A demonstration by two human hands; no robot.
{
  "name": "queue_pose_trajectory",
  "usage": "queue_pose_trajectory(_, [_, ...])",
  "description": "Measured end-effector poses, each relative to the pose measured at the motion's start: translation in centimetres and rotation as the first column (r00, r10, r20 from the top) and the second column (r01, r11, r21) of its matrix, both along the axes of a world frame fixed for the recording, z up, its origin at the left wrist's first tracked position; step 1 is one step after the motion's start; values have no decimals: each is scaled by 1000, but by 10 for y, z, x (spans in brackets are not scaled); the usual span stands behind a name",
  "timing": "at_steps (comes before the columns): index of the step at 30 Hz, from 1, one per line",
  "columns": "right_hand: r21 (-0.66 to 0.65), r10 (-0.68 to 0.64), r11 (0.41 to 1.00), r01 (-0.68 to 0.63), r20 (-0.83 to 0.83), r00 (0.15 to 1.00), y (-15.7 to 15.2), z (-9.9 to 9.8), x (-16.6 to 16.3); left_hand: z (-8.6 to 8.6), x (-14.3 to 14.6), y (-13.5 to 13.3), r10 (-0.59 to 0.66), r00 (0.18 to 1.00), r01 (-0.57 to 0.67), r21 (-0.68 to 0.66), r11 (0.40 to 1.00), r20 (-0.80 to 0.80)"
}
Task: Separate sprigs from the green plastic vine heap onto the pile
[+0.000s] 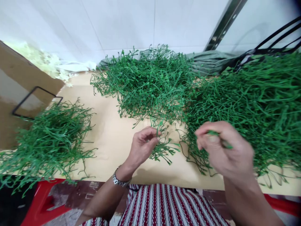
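My left hand, wearing a metal watch, pinches an artificial green stem between thumb and fingertips. Branching tips of a green sprig spread out below and beside those fingers; whether this is all one piece I cannot tell. Raised over the right-hand pile, my right hand is curled closed and slightly blurred. Small green plastic pieces show between its thumb and fingers, their full shape hidden. Beyond my hands lies a loose heap of green plastic stems with small buds at the ends.
A larger pile of green stems covers the table's right side. Another bunch lies at left, partly overhanging the front edge, beside a cardboard box and black wire frame. Pale flowers sit behind. A white wall bounds the back.
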State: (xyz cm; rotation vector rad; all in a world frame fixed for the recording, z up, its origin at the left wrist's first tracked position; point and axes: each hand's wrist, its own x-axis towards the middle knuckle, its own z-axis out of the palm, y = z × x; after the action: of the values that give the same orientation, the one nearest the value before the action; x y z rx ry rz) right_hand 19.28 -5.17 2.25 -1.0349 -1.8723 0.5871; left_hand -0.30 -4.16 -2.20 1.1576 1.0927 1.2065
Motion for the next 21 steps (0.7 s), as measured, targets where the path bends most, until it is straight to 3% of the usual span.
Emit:
queue_pose_trajectory(3, [-64,97,995,-80,334,937,0,-7,-12,1,10,-2,-13,993,25,98,995,-117])
queue_pose_trajectory(6, [-177,174,979,-99,485,857,5,-25,-22,0,17,-3,-11,989,29,122,992,-145])
queue_pose_trajectory(11, [-312,249,937,-156,287,925,7,-49,-20,-4,14,-2,-93,996,94,53,994,-14])
queue_pose_trajectory(19, [-226,72,973,-44,118,990,-2,-56,-23,-7,-1,1,-252,962,245,-80,966,-100])
queue_pose_trajectory(21, [-199,61,979,-43,84,995,-2,-57,-24,-7,-2,1,-238,966,233,-64,970,-99])
